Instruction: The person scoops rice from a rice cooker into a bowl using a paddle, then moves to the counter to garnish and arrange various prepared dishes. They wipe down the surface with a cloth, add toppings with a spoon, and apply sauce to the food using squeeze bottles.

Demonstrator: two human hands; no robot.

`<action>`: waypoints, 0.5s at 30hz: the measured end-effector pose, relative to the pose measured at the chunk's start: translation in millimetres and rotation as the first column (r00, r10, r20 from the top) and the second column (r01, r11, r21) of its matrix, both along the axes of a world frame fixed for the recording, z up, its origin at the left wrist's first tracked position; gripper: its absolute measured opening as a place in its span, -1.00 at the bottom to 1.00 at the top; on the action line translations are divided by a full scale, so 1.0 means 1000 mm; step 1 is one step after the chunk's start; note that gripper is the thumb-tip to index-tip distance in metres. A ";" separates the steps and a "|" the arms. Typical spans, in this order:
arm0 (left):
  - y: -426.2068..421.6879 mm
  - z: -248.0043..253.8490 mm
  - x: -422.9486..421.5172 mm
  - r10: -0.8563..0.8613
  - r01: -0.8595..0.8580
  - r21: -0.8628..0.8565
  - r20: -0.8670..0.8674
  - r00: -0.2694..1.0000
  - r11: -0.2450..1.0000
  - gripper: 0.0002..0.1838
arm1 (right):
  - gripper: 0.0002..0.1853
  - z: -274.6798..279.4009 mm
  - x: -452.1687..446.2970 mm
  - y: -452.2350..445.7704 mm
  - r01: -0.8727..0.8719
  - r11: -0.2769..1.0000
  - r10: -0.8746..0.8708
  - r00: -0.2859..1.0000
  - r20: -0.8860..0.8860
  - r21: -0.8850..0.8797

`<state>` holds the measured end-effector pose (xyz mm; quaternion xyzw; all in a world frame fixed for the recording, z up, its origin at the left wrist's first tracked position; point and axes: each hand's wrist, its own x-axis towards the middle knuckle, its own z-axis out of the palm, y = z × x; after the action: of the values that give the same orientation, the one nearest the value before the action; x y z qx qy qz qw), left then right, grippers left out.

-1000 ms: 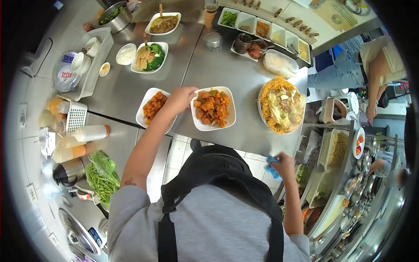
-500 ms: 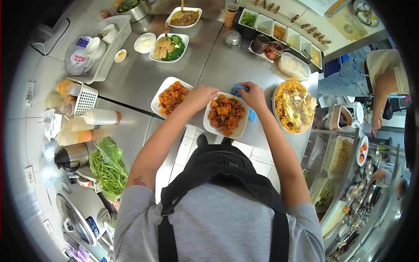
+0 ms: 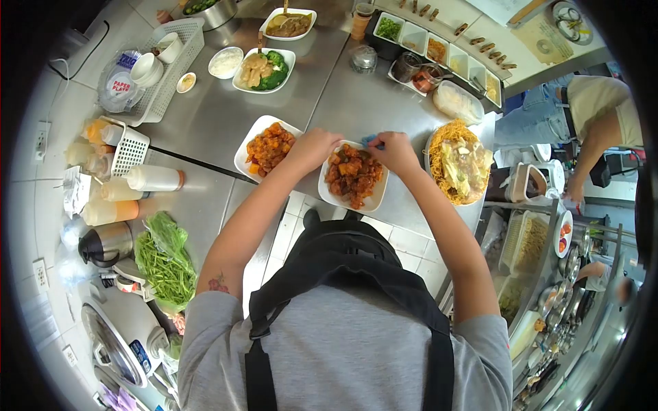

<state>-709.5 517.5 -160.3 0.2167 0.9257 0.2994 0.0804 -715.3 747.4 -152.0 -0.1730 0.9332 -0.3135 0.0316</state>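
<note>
Right hand has its fingers closed on a blue cloth at the far right corner of a square white bowl of glazed, chunky pieces in red-orange sauce. The left hand has its fingertips drawn together at the bowl's far left corner; whether they grip the rim or only rest against it cannot be told. The bowl sits upright near the front edge of the steel worktop, so light, level pressure from the left would suit it better than a push towards the body.

Clean handling here calls for a small fold of cloth pressed to the outer rim, with its loose part clear of the sauce, and short strokes away from the food. Fingertips are best on the outer wall. A sauced patch of cloth would smear, so a fresh fold is wise.

Just left stands a matching white bowl, close to the left forearm, which would do well to ride high over it. To the right, near the elbow's path, are crisp noodles under a pale topping. Further off are the sauce jars, a bowl with broccoli and the topping tray.
</note>
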 end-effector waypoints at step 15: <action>0.001 -0.004 0.009 0.040 -0.041 -0.044 -0.027 0.999 0.998 -0.71 | -0.88 0.008 0.032 0.003 0.274 0.961 -0.272 0.961 -0.053 0.045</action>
<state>-700.3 518.7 -164.7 0.1999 0.9373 0.2775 0.0668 -683.6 750.3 -144.3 -0.0489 0.9564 -0.2864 -0.0291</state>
